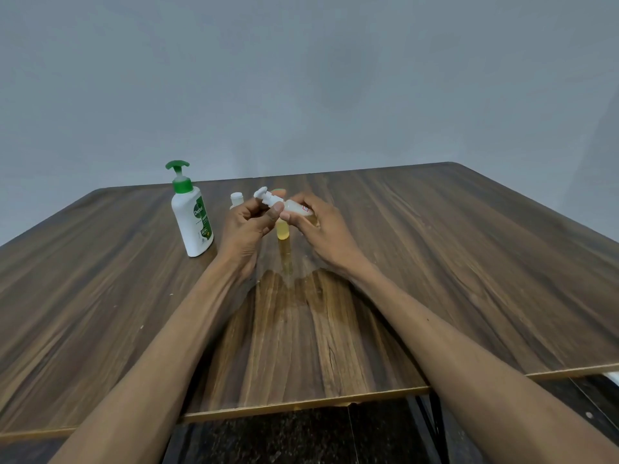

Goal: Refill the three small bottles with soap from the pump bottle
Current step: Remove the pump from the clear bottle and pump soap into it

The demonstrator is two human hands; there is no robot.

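Right now the person holds one small bottle point(294, 209) up above the wooden table point(469, 262), between both hands, just right of the big green-topped pump bottle point(192, 216). The right hand point(321, 229) is wrapped around its clear body, while the left hand point(244, 226) pinches at the neck below its little white pump cap point(263, 195). It lies tilted nearly on its side, long axis running left to right, cap end pointing up and to the left. I would judge this to be the uncapping or recapping step, though I cannot tell which way the cap is turning. A second small bottle with yellow liquid point(283, 231) stands just under the hands, and a third with a white cap point(236, 199) peeks out behind the left hand. Next, I think, the bottle must come upright before any soap goes in, or it may spill.
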